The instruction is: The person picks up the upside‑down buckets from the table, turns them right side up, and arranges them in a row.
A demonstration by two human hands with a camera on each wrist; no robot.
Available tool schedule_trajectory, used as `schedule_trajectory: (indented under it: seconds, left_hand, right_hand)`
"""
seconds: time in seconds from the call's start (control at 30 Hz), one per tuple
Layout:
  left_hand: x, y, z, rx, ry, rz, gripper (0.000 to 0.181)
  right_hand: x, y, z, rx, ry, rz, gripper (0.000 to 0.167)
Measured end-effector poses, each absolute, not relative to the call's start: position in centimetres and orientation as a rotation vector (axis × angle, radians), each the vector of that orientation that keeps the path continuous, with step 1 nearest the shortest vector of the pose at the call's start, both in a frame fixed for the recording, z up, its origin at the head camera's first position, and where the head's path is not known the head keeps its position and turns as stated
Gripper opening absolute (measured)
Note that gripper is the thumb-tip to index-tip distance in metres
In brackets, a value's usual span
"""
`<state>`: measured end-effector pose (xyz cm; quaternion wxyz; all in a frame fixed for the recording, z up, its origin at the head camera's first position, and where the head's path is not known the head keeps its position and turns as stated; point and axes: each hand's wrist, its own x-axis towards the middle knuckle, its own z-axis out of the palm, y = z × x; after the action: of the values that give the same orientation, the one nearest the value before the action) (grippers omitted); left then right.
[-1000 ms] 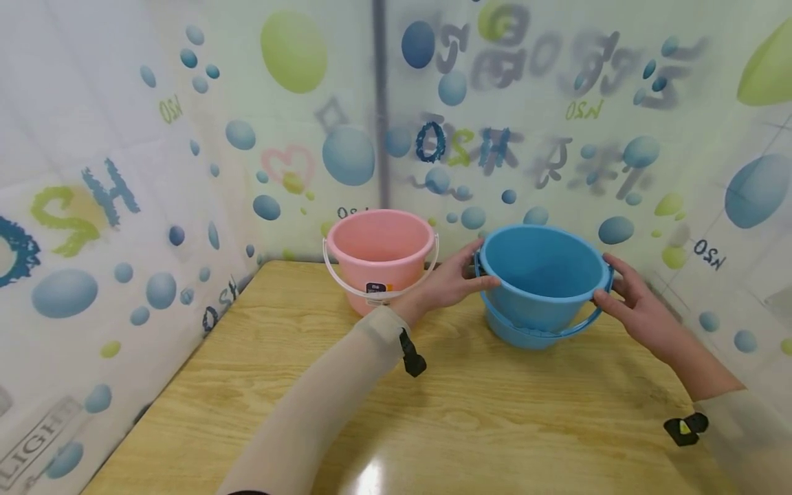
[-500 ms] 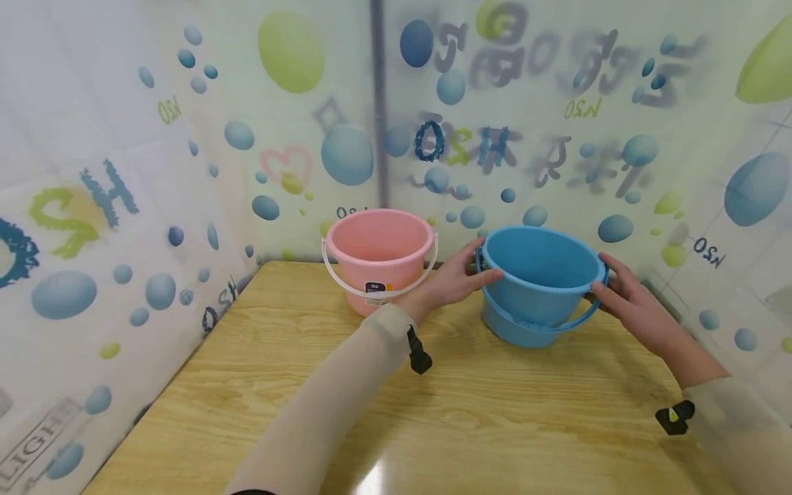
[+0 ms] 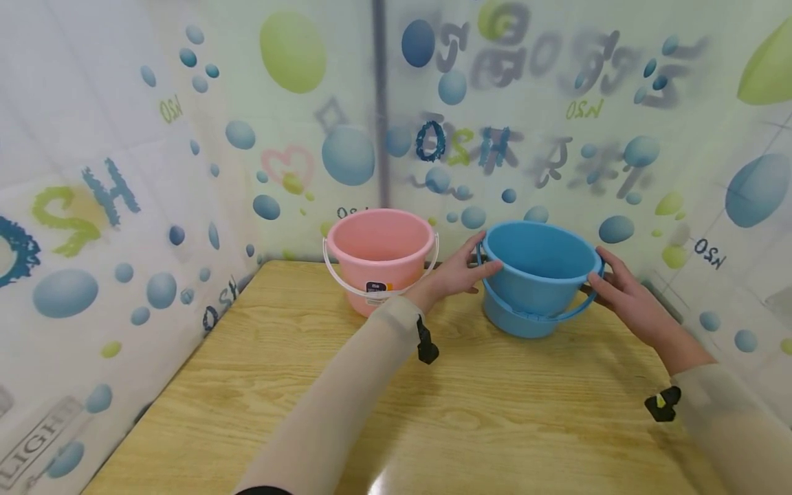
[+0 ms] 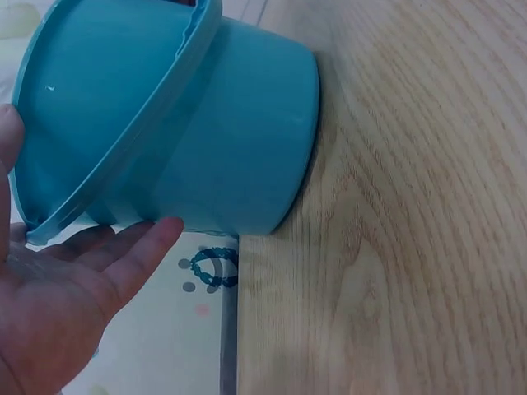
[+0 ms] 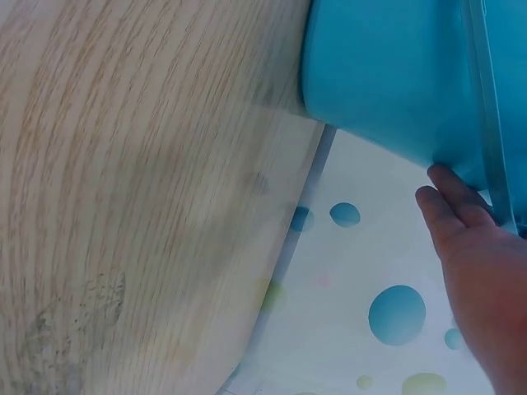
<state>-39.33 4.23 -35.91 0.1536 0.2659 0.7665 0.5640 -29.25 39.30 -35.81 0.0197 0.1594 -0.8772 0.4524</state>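
A blue bucket (image 3: 529, 292) stands at the right rear of the wooden table, its handle hanging down in front. My left hand (image 3: 459, 272) holds its left side, thumb over the front of the rim and fingers behind. On the opposite side my right hand (image 3: 632, 299) holds the rim with the thumb in front. In the left wrist view, the left fingers (image 4: 136, 259) touch the bucket wall below the rim. The right fingers (image 5: 449, 202) touch the wall in the right wrist view. The bucket's base (image 4: 305, 140) meets the tabletop.
A pink bucket (image 3: 396, 269) with a white handle stands left of the blue one, partly behind my left forearm. The wooden table (image 3: 470, 419) reaches a patterned curtain (image 3: 408, 89) at the back. Another printed sheet (image 3: 117, 275) borders the left side.
Both hands and the blue bucket have shifted slightly left and farther back on the table. The hands keep their places on its sides. The pink bucket has stayed put.
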Motion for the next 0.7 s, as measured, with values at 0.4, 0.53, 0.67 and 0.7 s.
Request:
schedule_trajectory:
  seconds: [0.4,0.53,0.67,0.7]
  left_hand:
    - [-39.72,4.85,-35.08,0.711,2.127,1.631,0.091]
    - [-39.86,4.86,-35.15,0.711,2.119,1.642,0.091]
    - [-40.0,4.83,-35.32,0.706,2.129,1.648,0.091]
    - [-40.01,4.81,-35.39,0.707,2.134,1.647,0.091]
  right_hand:
    - [-29.66,39.02,-35.73,0.381,-2.784,1.373,0.082]
    - [-29.65,38.78,-35.79,0.372,-2.785,1.351,0.082]
    - [-29.57,38.54,-35.77,0.384,-2.773,1.346,0.081]
    - [-29.58,38.53,-35.78,0.39,-2.768,1.354,0.081]
